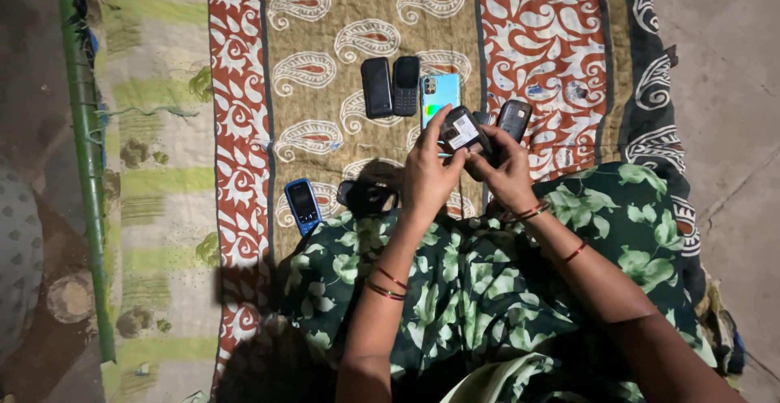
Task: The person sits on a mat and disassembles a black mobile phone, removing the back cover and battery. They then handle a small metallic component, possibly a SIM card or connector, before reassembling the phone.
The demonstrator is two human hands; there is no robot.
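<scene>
Head view: left hand [429, 171] and right hand [504, 167] clamped on small phone [461, 131], above paisley cloth [325, 70] on floor.

The phone [465, 132] held in both hands has a dark plastic shell carrying a white paper label. The keypad phone [405, 84] is matt black plastic; the slab [376, 87] beside it is smooth and dark. The smartphone [439, 94] has a glossy light-blue back. The paisley sheet [325, 62] is woven cloth, matt. The floor [723, 62] looks rough, like concrete.
</scene>
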